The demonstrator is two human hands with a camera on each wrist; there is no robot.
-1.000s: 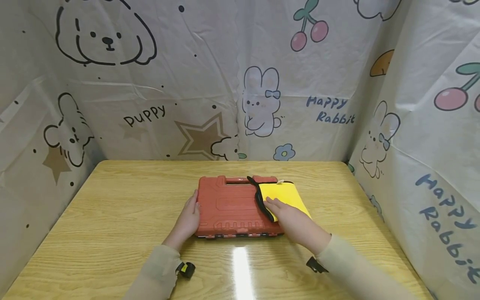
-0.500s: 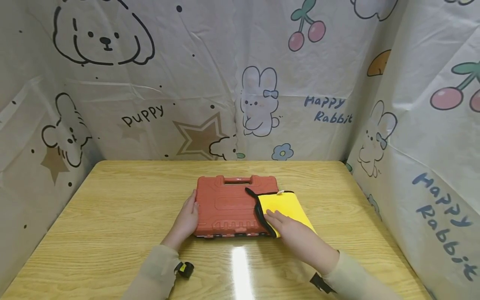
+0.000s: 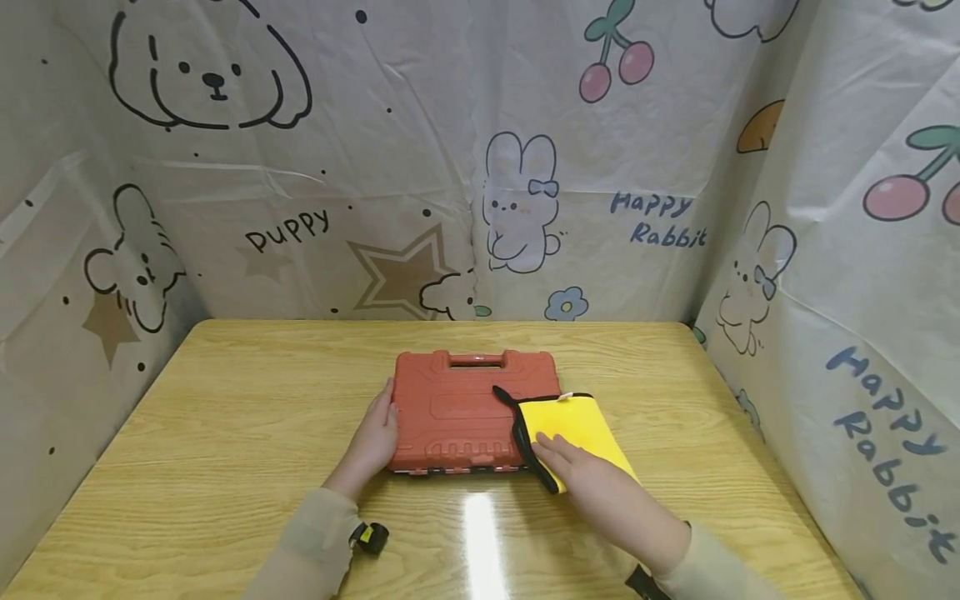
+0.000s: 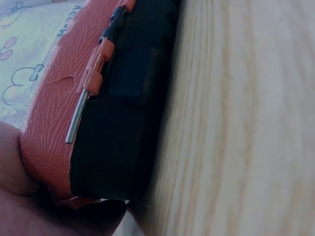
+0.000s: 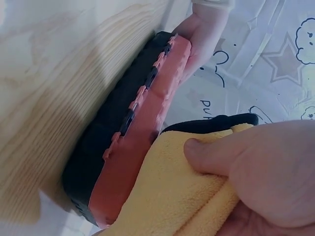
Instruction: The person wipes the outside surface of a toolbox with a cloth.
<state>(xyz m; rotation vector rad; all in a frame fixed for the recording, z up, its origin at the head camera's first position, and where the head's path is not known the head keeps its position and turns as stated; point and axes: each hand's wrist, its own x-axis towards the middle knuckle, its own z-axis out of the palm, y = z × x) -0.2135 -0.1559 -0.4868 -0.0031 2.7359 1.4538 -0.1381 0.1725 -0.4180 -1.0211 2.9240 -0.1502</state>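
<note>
A red case (image 3: 465, 408) with a black lower half lies flat on the wooden table, its handle toward the back. My left hand (image 3: 369, 442) holds the case's left side, thumb and fingers around the corner in the left wrist view. Over the case's front right corner lies a folded yellow cloth (image 3: 573, 421) with black edging. My right hand (image 3: 611, 500) grips the cloth; in the right wrist view the thumb presses on the yellow cloth (image 5: 172, 182) and the other fingers are beneath or behind it, partly hidden.
The wooden table (image 3: 262, 392) runs back to a wall sheet (image 3: 300, 167) printed with cartoon animals. Another stretch of printed sheet hangs along the right side. A light reflection shows on the table in front of the case.
My right hand and the yellow cloth have moved toward the front and slightly right across the case, uncovering more of its top right. The left hand and the case have stayed in place.
</note>
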